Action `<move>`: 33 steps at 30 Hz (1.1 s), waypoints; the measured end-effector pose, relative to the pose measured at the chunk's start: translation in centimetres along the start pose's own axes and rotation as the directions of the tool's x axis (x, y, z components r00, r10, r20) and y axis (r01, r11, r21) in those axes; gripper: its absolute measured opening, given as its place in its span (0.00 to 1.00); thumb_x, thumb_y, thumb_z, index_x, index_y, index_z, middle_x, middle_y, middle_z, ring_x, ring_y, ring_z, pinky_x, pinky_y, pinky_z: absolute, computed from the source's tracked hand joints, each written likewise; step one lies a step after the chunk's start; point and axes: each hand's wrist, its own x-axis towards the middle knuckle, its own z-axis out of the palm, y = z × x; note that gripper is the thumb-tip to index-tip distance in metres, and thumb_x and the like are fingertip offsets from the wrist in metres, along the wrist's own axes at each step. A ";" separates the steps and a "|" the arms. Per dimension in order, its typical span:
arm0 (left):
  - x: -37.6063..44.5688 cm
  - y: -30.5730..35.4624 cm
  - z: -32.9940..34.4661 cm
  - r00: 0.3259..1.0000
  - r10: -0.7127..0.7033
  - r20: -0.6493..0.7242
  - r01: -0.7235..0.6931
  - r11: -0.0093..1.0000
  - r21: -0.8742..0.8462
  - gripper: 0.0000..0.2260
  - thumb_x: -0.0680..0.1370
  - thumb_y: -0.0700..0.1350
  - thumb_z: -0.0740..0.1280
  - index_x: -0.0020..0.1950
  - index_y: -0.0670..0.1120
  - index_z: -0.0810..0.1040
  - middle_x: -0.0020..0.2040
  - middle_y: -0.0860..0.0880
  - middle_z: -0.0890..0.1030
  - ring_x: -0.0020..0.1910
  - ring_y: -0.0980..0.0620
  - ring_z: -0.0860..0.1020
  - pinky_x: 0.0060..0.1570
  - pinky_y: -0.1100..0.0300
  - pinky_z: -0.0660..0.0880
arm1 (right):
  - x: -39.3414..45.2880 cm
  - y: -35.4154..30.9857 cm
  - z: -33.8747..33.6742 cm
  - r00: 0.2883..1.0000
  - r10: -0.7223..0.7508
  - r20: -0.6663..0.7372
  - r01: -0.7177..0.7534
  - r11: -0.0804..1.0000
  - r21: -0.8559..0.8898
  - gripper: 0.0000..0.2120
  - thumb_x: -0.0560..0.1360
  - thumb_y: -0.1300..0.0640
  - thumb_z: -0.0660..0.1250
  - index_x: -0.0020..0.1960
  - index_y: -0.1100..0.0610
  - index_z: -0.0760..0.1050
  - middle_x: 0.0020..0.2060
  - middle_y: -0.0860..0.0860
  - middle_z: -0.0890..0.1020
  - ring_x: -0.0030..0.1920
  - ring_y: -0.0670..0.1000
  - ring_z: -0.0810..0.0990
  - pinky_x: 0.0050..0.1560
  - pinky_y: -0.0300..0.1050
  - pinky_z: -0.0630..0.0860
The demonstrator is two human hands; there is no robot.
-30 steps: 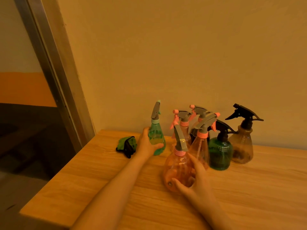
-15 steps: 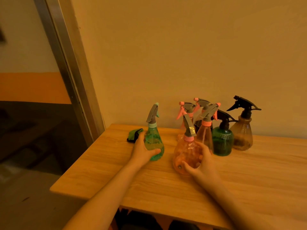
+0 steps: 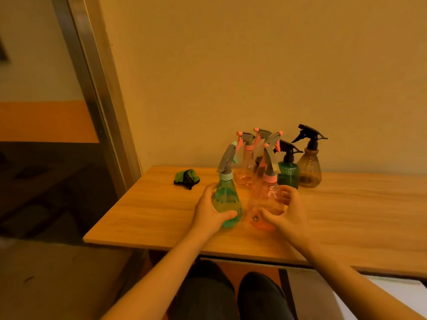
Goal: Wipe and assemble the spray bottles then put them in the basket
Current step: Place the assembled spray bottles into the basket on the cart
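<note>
Bottles stood at the centre of it: a teal spray bottle point(image 3: 227, 199) with a grey trigger head, and just beside it on the right a pink spray bottle point(image 3: 265, 204), also grey-headed. Both were upright near the front middle of the wooden table point(image 3: 147, 211). The left hand point(image 3: 209, 212) gripped the teal one round its belly, thumb across the front and fingers curled behind. The right hand point(image 3: 286, 214) held the pink one the same way, fingers wrapped round its far side and thumb low on the near side (the bottle's base was blurred, so whether it touched the wood could not be told).

Behind these, close to the wall point(image 3: 254, 65), stood the others in a tight cluster: two more pink bottles point(image 3: 247, 167), their heads overlapping in the view, then a dark green bottle point(image 3: 288, 173) with a black trigger, and furthest right a brownish bottle point(image 3: 309, 170), also black-headed. All had heads fitted.

Off to the left, well apart from the bottles, a crumpled green and black cloth point(image 3: 187, 178) lay on the tabletop. A metal door frame point(image 3: 92, 88) ran up beyond the table's left end. Below the front edge the person's dark trousered knees point(image 3: 231, 294) showed.
</note>
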 end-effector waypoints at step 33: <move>-9.9 15.5 26.7 0.703 0.328 0.631 -0.131 0.932 -0.339 0.35 0.66 0.39 0.78 0.67 0.52 0.66 0.55 0.54 0.72 0.54 0.56 0.71 0.48 0.67 0.73 | -16.9 1.8 -28.1 0.745 0.109 -0.658 -0.378 0.882 -0.283 0.38 0.63 0.52 0.79 0.67 0.53 0.64 0.60 0.50 0.74 0.57 0.48 0.74 0.47 0.36 0.75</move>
